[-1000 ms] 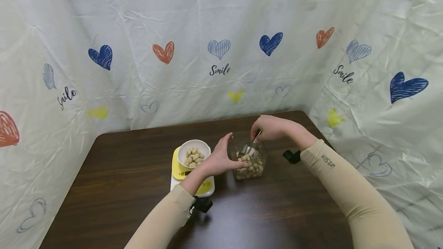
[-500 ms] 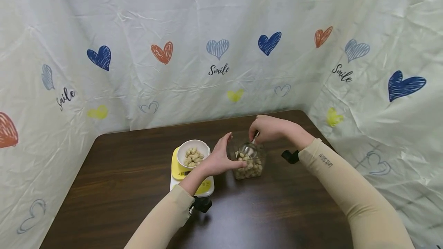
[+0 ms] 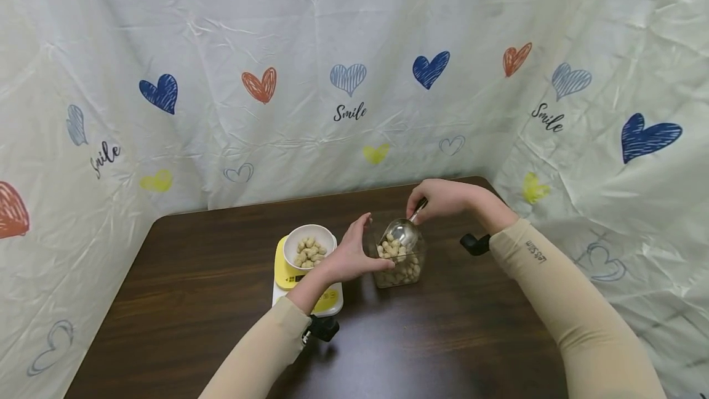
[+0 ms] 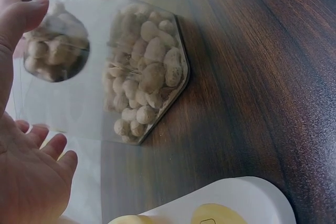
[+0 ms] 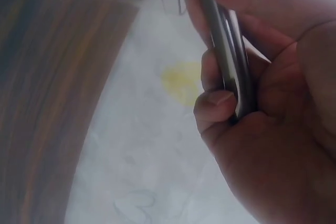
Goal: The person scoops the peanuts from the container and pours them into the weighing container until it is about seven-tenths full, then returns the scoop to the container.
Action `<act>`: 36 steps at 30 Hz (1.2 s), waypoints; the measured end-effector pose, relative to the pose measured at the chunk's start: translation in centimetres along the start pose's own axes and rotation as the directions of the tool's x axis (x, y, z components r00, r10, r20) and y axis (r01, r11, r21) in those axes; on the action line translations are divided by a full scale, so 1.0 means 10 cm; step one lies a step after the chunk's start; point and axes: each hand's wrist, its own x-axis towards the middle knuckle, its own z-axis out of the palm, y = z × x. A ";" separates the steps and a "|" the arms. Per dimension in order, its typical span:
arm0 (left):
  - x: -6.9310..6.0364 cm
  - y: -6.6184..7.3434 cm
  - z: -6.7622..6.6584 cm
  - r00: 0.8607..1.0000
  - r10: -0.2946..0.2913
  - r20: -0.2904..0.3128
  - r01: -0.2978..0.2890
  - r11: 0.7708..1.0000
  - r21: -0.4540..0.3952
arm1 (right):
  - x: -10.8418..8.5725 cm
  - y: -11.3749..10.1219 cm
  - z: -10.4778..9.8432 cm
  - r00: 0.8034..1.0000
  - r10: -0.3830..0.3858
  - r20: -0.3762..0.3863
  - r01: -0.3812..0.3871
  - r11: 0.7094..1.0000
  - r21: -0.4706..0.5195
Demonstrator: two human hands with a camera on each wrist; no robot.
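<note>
Peanuts (image 3: pixel 391 247) now heap in the scoop (image 3: pixel 408 236), right of centre.
Right hand (image 3: pixel 440 199) grips its handle; left hand (image 3: pixel 351 257) spreads wide around the container (image 4: pixel 86 103).

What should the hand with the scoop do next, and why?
I think the right hand should gently lift the scoop straight up, keeping it steady. The scoop already holds peanuts but sits inside the clear container, so its walls block a sideways path to the white bowl.

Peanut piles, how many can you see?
3: one in the white bowl on the scale, one in the clear container, and one in the metal scoop. More could be hidden.
</note>
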 end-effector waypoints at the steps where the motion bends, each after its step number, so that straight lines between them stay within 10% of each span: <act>1: 0.00 0.00 0.00 1.000 -0.001 -0.001 0.001 1.000 0.001 | 0.00 0.02 -0.01 1.000 0.009 0.003 -0.009 1.000 0.025; 36: 0.02 -0.04 0.02 1.000 0.011 -0.013 -0.011 0.999 -0.038 | 0.12 0.23 -0.07 0.999 -0.033 0.024 0.027 0.977 0.212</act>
